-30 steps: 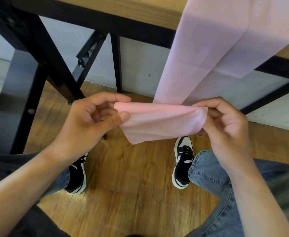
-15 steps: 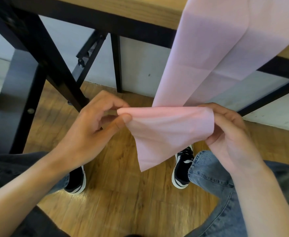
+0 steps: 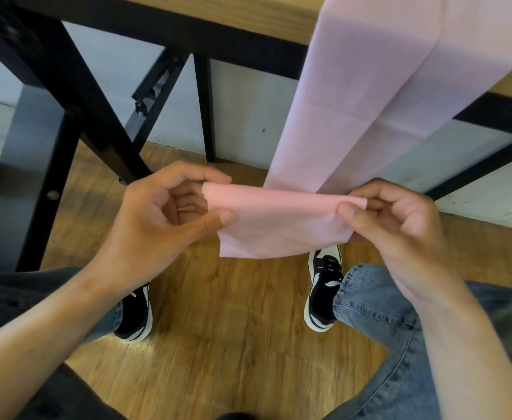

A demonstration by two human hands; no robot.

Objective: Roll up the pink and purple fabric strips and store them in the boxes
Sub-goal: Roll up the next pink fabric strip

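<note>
The pink strip hung down from the table edge, and its lower end was folded over into a flat flap held level below the tabletop. The left hand pinched the flap's left edge between thumb and forefinger, the other fingers curled loosely behind. The right hand pinched the flap's right edge, thumb pressed on the near face and fingers curled behind the cloth. Between the two hands the folded end stretched fairly taut, its loose lower corner drooping toward the floor. Above the hands the strip showed a lengthwise fold and a faint crosswise crease. Below the table, two dark shoes rested on the wooden floor, and jeans covered the right leg under the right forearm.
</note>
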